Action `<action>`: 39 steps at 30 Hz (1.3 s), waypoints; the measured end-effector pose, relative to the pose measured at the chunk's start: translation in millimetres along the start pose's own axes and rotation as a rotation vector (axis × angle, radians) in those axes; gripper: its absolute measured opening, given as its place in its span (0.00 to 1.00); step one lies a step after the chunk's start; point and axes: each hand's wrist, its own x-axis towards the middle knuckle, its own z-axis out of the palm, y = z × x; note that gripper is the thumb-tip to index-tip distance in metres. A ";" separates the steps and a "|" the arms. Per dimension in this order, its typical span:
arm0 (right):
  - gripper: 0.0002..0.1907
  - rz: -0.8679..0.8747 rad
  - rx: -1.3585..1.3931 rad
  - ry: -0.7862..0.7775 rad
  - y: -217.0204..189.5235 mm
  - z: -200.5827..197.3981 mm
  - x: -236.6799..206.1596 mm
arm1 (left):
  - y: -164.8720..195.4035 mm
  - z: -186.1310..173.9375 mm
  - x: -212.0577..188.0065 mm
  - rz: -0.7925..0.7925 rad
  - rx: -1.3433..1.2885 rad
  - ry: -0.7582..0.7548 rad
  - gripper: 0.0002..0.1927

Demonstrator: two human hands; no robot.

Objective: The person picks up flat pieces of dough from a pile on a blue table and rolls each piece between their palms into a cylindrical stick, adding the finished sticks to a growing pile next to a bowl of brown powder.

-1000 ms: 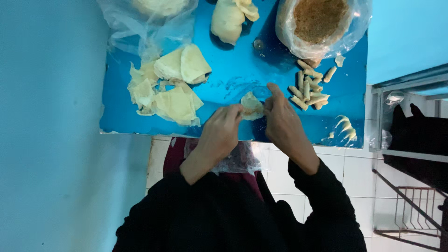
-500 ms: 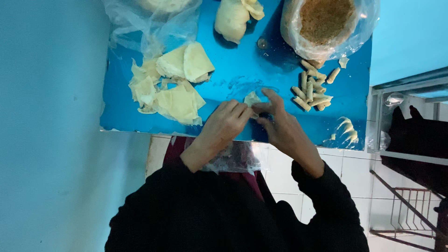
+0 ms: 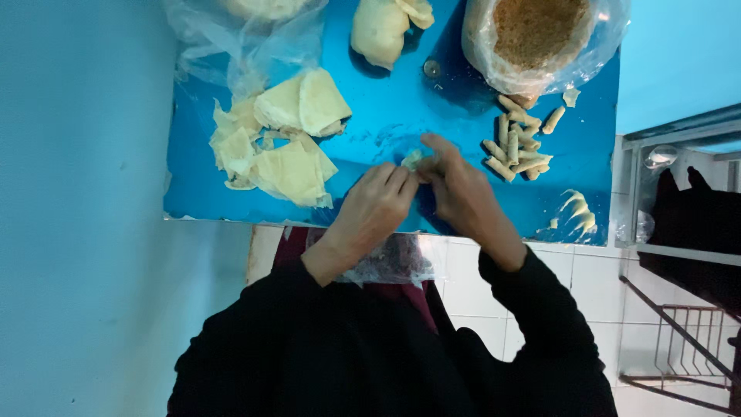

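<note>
Since half a second ago the two hands have drawn closer over the near middle of the blue table (image 3: 386,123), and the pale wrapper that lay more open between them a second ago is now bunched small. The left hand (image 3: 376,208) has its fingers curled and pressed together against the pastry wrapper (image 3: 413,159), pinching its left side. The right hand (image 3: 457,188) meets it from the right, thumb and fingertips closed on the same piece, with the forefinger stretched over the top. Only a small greenish-white corner of the wrapper shows between the fingertips; the rest is hidden by the hands, so whether there is filling inside cannot be told. The other things on the table lie as they did before.

At the far right stands a clear plastic bag (image 3: 482,58), its mouth rolled open, holding brown crumbs (image 3: 540,23) heaped nearly to the rim. At the far left a crumpled clear bag (image 3: 231,46) holds a pale lump that is mostly cut off by the picture's edge. Between the two bags lies a lump of pale dough (image 3: 380,31) bare on the table.

Left of the hands lies a loose pile of thin cream wrappers (image 3: 285,147), some folded into triangles. Right of the hands, just near the crumb bag, is a cluster of small finished rolls (image 3: 517,143) lying side by side. A few pale scraps (image 3: 577,210) lie on the near right corner.
</note>
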 end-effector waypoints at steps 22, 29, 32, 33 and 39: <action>0.29 -0.138 -0.229 0.085 14.2 16.9 -5.3 | -6.1 1.3 7.5 0.011 0.042 -0.120 0.10; 0.30 -0.319 -0.512 0.198 8.4 25.8 -13.4 | 13.2 -13.8 9.2 0.003 0.441 -0.232 0.25; 0.35 -0.174 -0.595 0.094 0.2 22.8 -11.1 | 9.3 -10.9 28.3 -0.108 0.430 -0.265 0.32; 0.37 -0.138 -0.576 0.062 0.5 18.8 -7.2 | 2.4 -10.9 35.0 -0.137 0.363 -0.196 0.32; 0.38 -0.045 -0.358 0.084 13.5 9.6 16.3 | -35.0 -51.1 15.1 -0.366 0.056 0.077 0.21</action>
